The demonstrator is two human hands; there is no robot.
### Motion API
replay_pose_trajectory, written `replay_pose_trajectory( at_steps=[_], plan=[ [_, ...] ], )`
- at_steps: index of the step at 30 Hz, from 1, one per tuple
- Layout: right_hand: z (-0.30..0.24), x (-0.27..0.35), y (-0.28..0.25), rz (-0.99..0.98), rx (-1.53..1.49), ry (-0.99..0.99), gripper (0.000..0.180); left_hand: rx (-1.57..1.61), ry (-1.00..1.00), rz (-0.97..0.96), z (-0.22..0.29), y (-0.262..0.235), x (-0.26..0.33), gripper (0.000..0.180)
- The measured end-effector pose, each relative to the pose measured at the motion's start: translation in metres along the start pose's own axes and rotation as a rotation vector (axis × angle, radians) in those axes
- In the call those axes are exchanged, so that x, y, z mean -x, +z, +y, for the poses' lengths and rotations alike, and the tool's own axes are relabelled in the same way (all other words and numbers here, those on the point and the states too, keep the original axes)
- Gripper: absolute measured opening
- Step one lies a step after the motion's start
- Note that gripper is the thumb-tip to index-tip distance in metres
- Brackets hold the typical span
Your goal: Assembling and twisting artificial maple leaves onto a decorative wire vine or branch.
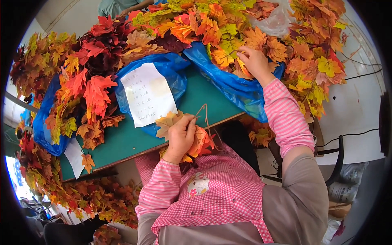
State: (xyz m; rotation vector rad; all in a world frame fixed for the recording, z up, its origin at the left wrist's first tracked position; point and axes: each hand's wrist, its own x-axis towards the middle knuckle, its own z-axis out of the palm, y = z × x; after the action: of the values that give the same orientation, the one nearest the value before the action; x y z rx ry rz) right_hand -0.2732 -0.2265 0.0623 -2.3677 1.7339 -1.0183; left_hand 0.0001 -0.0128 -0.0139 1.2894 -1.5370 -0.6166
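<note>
Close to my apron, my left hand (181, 136) is closed around the stems of a small bunch of artificial maple leaves (201, 142), tan, orange and red. A thin brown stem (206, 116) loops up out of the fist. My right hand (255, 61) stretches to the far right side of the table, over a blue plastic bag (228, 79) heaped with artificial leaves. Its thumb and forefinger pinch at an orange-yellow artificial maple leaf (223, 57); the other fingers are curled.
A handwritten paper sheet (149, 96) lies on another blue bag on the green table (212, 96). Dark red and orange leaves (96, 61) pile up at left. Leaf garlands (314, 77) hang at right. Another person's sleeve (116, 6) shows beyond. Black cables (355, 132) run at right.
</note>
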Motion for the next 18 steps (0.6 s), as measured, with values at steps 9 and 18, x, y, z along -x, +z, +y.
replay_pose_trajectory(
  at_steps=[9, 18],
  plan=[
    [0.004, -0.013, -0.016, 0.144, -0.274, 0.007, 0.027, -0.016, 0.030, 0.006, -0.005, 0.001, 0.001, 0.011],
    [0.004, -0.030, -0.048, 0.348, -0.453, -0.243, 0.021, -0.068, 0.052, 0.006, 0.001, 0.001, -0.002, 0.011]
  ],
)
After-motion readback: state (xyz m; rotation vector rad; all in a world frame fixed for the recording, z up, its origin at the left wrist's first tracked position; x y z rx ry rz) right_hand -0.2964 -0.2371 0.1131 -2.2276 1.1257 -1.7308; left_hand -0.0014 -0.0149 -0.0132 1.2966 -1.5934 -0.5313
